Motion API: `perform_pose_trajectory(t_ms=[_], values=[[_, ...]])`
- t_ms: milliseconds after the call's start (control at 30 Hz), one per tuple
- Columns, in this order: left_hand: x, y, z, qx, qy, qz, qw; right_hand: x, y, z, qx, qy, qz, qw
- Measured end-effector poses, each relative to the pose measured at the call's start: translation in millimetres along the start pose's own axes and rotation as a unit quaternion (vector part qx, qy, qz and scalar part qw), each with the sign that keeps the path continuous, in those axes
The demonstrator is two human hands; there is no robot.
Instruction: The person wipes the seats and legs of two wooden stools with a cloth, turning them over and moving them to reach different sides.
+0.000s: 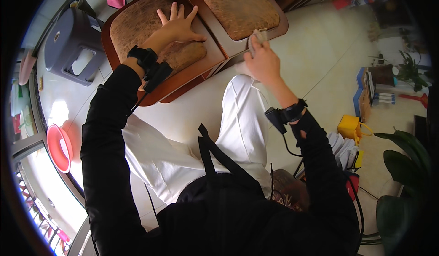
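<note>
My left hand (178, 24) lies with fingers spread on the worn brown leather seat pad (133, 24) of a wooden chair, its thumb reaching over the bare wood rim (213, 38). A second chair with a similar brown pad (240, 7) adjoins it on the right. At that chair's front edge, my right hand (263, 62) grips a crumpled greyish cloth (259, 38). The cloth touches or sits just beside the wooden seat frame (279, 29); the blur hides which. Both wrists wear black strapped devices.
A grey plastic stool (70, 43) stands left of the chairs. Below it on the floor is a pink basin (60, 148). To the right are blue box files (361, 95), a yellow container (349, 126), stacked papers (343, 148) and a leafy plant (404, 163). Black cables hang from my wrist devices.
</note>
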State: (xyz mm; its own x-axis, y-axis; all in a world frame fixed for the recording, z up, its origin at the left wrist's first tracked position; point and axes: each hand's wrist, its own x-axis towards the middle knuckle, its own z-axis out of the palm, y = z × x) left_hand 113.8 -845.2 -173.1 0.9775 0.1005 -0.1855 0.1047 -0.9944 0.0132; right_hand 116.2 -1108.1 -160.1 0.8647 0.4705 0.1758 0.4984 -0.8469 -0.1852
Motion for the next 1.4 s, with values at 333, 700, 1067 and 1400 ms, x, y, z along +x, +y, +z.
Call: perform_pose_trajectory(t_ms=[333, 700, 1067, 1400], values=[[8.1, -13.0, 18.3, -0.105, 0.086, 0.033, 0.990, -44.2, -75.2, 20.4, 0.072, -0.051, -0.078, 0.993], [-35.3, -113.8, 28.8, -0.006, 0.008, -0.007, 1.000, -78.4, -184.8, 41.3, 0.165, -0.134, -0.215, 0.953], [-60.4, -86.7, 31.3, -0.077, 0.128, -0.030, 0.988, -16.3, -87.2, -24.5, 0.372, -0.092, -0.175, 0.907], [-76.8, -64.6, 17.2, -0.051, 0.225, -0.040, 0.972, 42.7, -64.7, -8.6, 0.006, -0.142, -0.189, 0.972]])
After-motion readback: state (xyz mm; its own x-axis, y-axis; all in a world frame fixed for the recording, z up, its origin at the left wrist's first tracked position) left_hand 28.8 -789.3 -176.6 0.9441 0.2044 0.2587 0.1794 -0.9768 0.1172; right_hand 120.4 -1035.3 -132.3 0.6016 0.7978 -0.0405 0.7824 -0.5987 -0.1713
